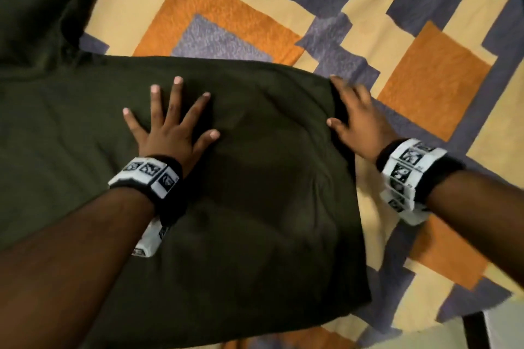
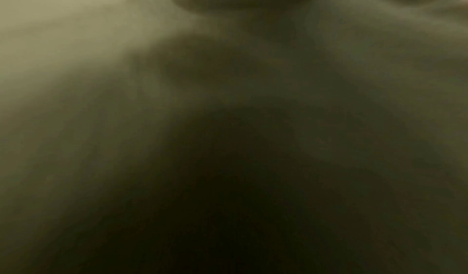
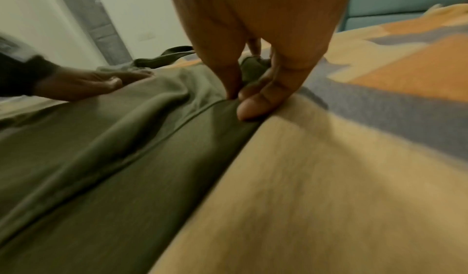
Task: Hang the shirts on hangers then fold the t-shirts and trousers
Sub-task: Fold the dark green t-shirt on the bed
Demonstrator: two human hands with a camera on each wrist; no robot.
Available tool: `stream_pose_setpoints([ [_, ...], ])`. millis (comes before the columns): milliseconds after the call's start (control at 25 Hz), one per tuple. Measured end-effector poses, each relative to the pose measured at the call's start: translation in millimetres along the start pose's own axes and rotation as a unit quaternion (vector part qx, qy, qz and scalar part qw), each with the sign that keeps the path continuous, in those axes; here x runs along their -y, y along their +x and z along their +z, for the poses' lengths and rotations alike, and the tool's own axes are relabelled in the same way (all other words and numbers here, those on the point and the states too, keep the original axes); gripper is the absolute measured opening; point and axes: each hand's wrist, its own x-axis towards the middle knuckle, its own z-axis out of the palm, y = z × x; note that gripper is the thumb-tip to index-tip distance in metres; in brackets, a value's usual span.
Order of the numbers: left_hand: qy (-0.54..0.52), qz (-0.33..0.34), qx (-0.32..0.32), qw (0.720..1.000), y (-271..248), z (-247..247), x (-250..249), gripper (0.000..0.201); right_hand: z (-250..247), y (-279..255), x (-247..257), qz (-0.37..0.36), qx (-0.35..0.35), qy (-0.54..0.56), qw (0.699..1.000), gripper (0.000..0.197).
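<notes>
A dark olive t-shirt (image 1: 255, 178) lies partly folded on the bed. My left hand (image 1: 173, 122) rests flat on its middle with the fingers spread. My right hand (image 1: 357, 122) is at the shirt's right edge. In the right wrist view the right hand (image 3: 243, 98) pinches the folded edge of the t-shirt (image 3: 101, 158) between thumb and fingers, while the left hand (image 3: 88, 84) lies flat further back. The left wrist view is filled with blurred olive t-shirt cloth (image 2: 228, 118).
A patchwork blanket (image 1: 425, 79) in orange, cream and purple covers the bed. More dark green cloth (image 1: 37, 8) lies at the top left. The bed's edge and pale floor (image 1: 499, 329) show at the bottom right. A white wall (image 3: 38, 28) stands behind the bed.
</notes>
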Motion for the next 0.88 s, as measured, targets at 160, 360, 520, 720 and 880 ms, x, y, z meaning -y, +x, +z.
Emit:
stream_pose_setpoints([
  [160, 0.027, 0.016, -0.019, 0.999, 13, 5, 5, 0.065, -36, 34, -5, -0.029, 0.092, -0.105, 0.990, 0.028],
  [360, 0.027, 0.017, -0.041, 0.999, 8, 7, 5, 0.064, -42, 54, -10, 0.057, 0.052, -0.058, 0.995, 0.019],
  [520, 0.026, 0.019, -0.039, 0.999, 9, 5, 5, 0.065, -41, 58, -2, 0.079, 0.035, -0.033, 0.996, 0.027],
  [720, 0.029, 0.004, -0.008, 1.000, 9, 1, 5, 0.066, -25, 27, 29, -0.063, -0.090, -0.157, 0.981, 0.046],
  [880, 0.029, 0.024, 0.025, 0.999, 5, -1, 13, 0.067, 20, 25, 41, -0.119, -0.016, -0.173, 0.978, 0.052],
])
